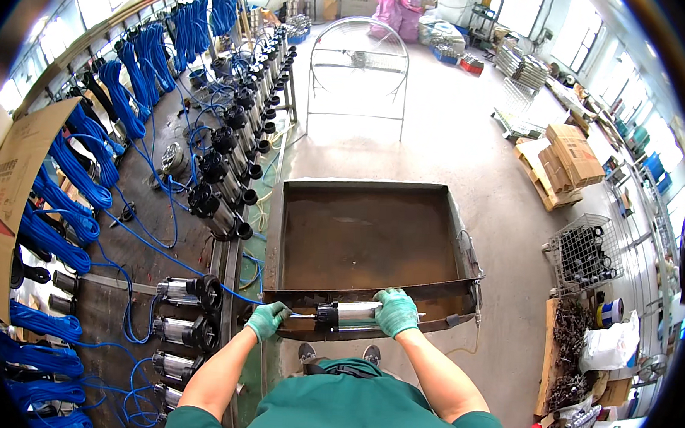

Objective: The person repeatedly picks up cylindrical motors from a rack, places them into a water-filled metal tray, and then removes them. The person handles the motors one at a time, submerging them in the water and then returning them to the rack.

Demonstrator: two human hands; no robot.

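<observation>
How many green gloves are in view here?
2: the left glove, beside the black end of the silver cylinder, and the right glove, on the cylinder's other end. More could be hidden in the background clutter.

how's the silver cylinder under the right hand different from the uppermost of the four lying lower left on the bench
The handled cylinder has the right hand on it; the bench cylinder is untouched. The handled cylinder's black end faces left, the bench cylinder's right. The handled cylinder is over the tank, the bench cylinder on the bench. Both are silver with a black end.
</observation>
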